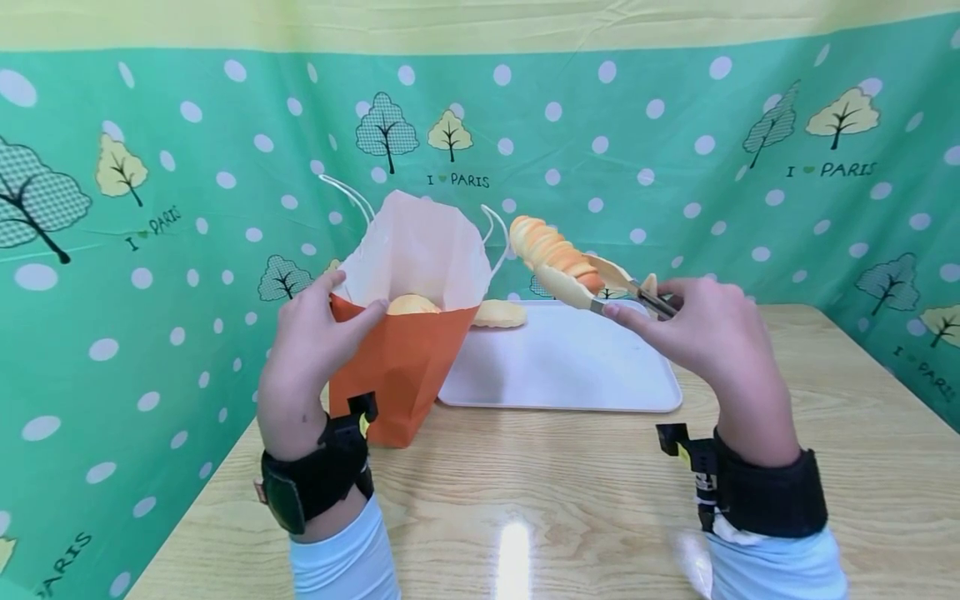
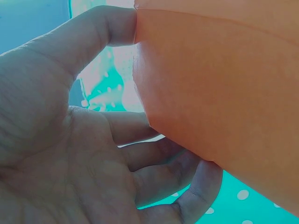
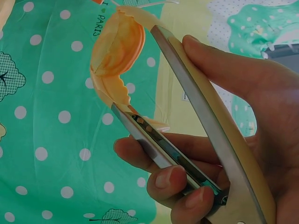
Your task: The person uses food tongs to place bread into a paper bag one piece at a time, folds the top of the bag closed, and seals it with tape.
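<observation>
An orange paper bag (image 1: 397,358) with a white inside and white string handles stands tilted on the table, its mouth facing me. My left hand (image 1: 311,337) grips the bag's left rim, thumb over the front edge; the left wrist view shows the fingers (image 2: 163,158) behind the orange paper. Inside the bag a piece of bread (image 1: 412,304) shows at the opening. In my right hand (image 1: 705,321) are metal tongs (image 3: 196,107) with cream tips, held in the air right of the bag. Between the tips is a ridged, spiral bread roll (image 1: 551,250).
A white tray (image 1: 562,375) lies on the wooden table (image 1: 585,475) behind and right of the bag. At its left end rests a pale flat bread (image 1: 498,314), partly hidden by the bag. A green patterned curtain (image 1: 622,183) hangs around the table.
</observation>
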The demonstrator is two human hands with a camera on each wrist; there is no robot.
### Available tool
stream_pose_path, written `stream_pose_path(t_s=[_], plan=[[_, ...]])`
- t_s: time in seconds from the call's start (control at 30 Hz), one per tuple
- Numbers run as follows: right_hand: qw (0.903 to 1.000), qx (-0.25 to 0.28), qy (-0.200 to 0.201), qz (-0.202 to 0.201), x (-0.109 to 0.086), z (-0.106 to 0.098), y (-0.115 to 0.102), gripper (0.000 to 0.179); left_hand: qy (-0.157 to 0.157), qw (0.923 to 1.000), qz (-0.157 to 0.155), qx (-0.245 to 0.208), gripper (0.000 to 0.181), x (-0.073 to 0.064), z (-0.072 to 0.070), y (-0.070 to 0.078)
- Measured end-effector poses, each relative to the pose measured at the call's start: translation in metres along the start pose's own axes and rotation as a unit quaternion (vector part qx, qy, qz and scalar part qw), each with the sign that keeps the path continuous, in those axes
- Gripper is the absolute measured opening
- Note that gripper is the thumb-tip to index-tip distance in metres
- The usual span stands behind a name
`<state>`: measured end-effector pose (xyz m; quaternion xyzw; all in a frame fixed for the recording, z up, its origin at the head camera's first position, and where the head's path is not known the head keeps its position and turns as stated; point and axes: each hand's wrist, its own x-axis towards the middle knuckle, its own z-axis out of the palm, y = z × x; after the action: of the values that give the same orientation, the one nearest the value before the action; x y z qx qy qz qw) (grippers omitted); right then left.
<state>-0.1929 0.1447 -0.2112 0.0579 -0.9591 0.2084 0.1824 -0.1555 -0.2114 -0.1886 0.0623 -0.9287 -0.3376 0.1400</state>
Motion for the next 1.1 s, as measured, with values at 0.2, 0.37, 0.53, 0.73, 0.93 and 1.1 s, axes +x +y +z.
stream_pose_path(t_s=[0.2,0.37,0.53,0.73,0.93,1.1], plan=[[0.9999,0.003,0.009,-0.007,-0.002,-0.002,-0.001,0.067,-0.001,1.0000,-0.001,0.005,0.080,0.000,0.000,0.000],[0.9999,0.003,0.015,-0.007,-0.004,-0.004,-0.002,0.066,-0.003,1.0000,0.000,0.006,0.081,0.000,0.000,0.001],[0.9997,0.009,0.021,-0.002,-0.005,-0.005,-0.003,0.065,-0.003,1.0000,0.006,0.007,0.081,0.000,0.000,0.001],[0.9996,0.009,0.027,-0.004,-0.005,-0.007,-0.004,0.065,-0.001,0.9999,0.010,0.010,0.081,0.000,0.001,0.001],[0.9994,0.016,0.030,-0.004,-0.006,-0.008,-0.005,0.064,0.001,0.9999,0.012,0.009,0.081,0.000,0.001,0.001],[0.9994,0.028,0.018,-0.004,-0.007,-0.011,-0.005,0.071,0.002,0.9999,0.012,0.011,0.081,-0.002,0.001,0.003]])
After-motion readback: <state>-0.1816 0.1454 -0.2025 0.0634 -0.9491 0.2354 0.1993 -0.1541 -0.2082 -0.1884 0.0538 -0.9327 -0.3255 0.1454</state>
